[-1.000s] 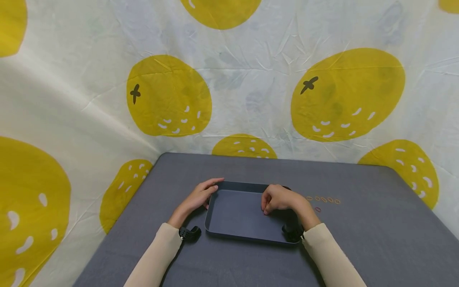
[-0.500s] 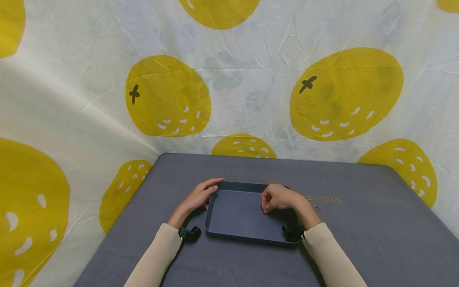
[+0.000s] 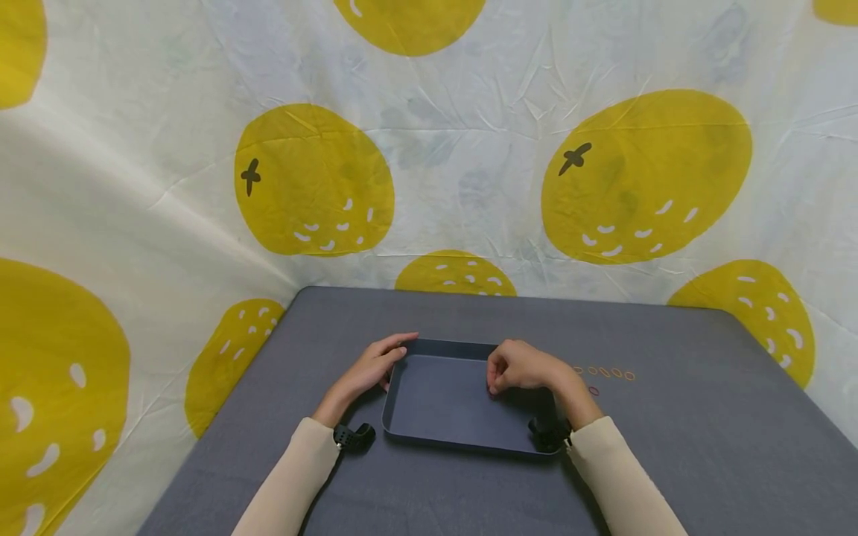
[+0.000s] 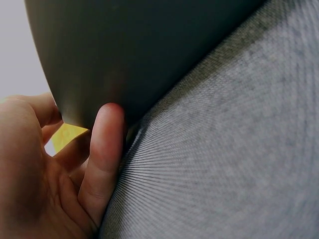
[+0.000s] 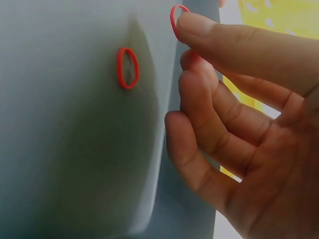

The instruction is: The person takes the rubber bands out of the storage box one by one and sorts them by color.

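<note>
A shallow dark grey tray (image 3: 442, 402) lies on the table between my hands. At its far left corner my left hand (image 3: 370, 366) grips the rim, thumb over the edge and a finger (image 4: 105, 149) against the outer wall. My right hand (image 3: 526, 367) is over the tray's right half. Between its thumb and forefinger it pinches a red rubber band (image 5: 173, 21), best seen in the right wrist view. A second red rubber band (image 5: 120, 69) shows on the tray's surface there; in the head view I cannot make it out.
Right of the tray, several orange rubber bands (image 3: 605, 372) lie in a row on the grey table (image 3: 677, 447). One red band (image 3: 593, 391) lies just in front of them. A white curtain with yellow fruit prints (image 3: 469, 179) hangs behind.
My right hand has lifted very slightly away from the tray's middle, still pinching. My left hand and the tray have stayed put.
</note>
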Demonstrator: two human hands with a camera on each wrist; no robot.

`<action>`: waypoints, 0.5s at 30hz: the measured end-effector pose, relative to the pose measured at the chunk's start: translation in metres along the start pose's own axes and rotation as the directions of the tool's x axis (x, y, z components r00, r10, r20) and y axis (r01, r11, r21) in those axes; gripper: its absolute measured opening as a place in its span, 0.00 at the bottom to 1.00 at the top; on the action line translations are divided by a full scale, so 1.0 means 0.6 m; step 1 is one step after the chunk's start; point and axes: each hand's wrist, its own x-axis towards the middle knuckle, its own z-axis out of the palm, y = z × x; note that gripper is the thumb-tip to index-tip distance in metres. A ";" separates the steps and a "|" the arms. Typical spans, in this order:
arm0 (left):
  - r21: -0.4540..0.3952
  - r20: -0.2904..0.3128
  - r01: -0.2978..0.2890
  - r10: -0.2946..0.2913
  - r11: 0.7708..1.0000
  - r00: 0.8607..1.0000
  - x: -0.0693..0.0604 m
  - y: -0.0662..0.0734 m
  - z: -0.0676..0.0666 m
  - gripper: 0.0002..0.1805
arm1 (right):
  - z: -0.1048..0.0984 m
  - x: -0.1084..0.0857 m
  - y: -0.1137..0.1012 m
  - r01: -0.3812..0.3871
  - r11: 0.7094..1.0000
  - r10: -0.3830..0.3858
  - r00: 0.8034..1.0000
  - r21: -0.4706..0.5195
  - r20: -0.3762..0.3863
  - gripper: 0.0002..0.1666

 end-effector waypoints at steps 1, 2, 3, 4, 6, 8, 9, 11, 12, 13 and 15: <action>0.000 0.001 0.000 0.000 1.000 1.000 0.000 0.000 0.000 0.24 | -0.001 -0.001 -0.001 0.000 1.000 0.000 1.000 0.002 -0.002 0.06; 0.001 0.000 0.000 0.000 1.000 1.000 0.000 0.000 0.000 0.24 | -0.002 -0.001 -0.002 0.003 1.000 -0.003 1.000 0.003 -0.005 0.06; -0.002 0.001 -0.001 0.001 1.000 1.000 -0.001 0.000 0.000 0.24 | -0.003 -0.002 -0.002 0.003 1.000 -0.003 1.000 0.006 -0.004 0.06; -0.005 0.003 0.000 0.000 1.000 1.000 -0.001 0.001 0.000 0.24 | -0.004 -0.003 -0.003 0.006 1.000 -0.006 1.000 0.010 -0.004 0.06; -0.007 0.006 0.003 -0.003 1.000 1.000 -0.002 0.001 -0.001 0.24 | -0.006 -0.004 -0.003 0.008 1.000 -0.008 1.000 0.013 -0.002 0.05; -0.010 0.008 0.005 -0.005 1.000 1.000 -0.002 0.001 -0.001 0.24 | -0.008 -0.006 -0.003 0.011 1.000 -0.011 1.000 0.012 -0.005 0.05; -0.012 0.010 0.004 -0.004 1.000 1.000 -0.002 0.002 -0.001 0.24 | -0.009 -0.007 -0.003 0.012 1.000 -0.012 1.000 0.011 -0.007 0.05; -0.008 0.011 0.005 -0.005 1.000 1.000 -0.002 0.003 -0.001 0.24 | -0.010 -0.008 -0.003 0.012 1.000 -0.011 1.000 0.010 -0.013 0.05; -0.006 0.011 0.005 -0.005 1.000 1.000 -0.002 0.003 -0.001 0.24 | -0.011 -0.009 -0.003 0.012 1.000 -0.012 1.000 0.011 -0.014 0.05; -0.005 0.013 0.004 -0.003 1.000 1.000 -0.001 0.004 -0.002 0.24 | -0.012 -0.009 -0.004 0.011 1.000 -0.011 1.000 0.015 -0.014 0.05; -0.013 0.016 0.002 -0.002 1.000 1.000 -0.002 0.006 -0.002 0.25 | -0.013 -0.010 -0.005 0.012 1.000 -0.011 1.000 0.020 -0.013 0.05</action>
